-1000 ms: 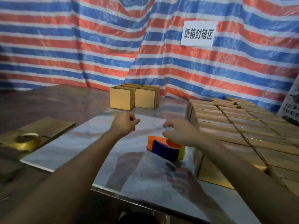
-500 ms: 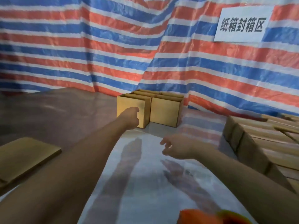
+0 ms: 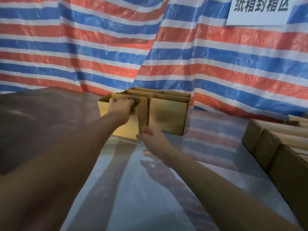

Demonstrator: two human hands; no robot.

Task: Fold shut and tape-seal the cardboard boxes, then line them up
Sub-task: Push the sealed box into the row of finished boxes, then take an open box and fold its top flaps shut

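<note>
Our left hand (image 3: 121, 105) now grips the open cardboard box (image 3: 131, 125) by its rim; our right hand (image 3: 153, 139), loose and empty, arrives to fetch it

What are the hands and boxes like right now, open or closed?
near-left box: upright, top open.
near-right box: upright, top open.
left hand: grips near-left box's top rim.
right hand: open, by that box's lower corner; touch unclear.
boxes on the right: closed, packed side by side.

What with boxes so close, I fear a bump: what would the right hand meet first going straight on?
Likely the near corner of the left open box, just ahead of the right hand; depth unclear.
</note>
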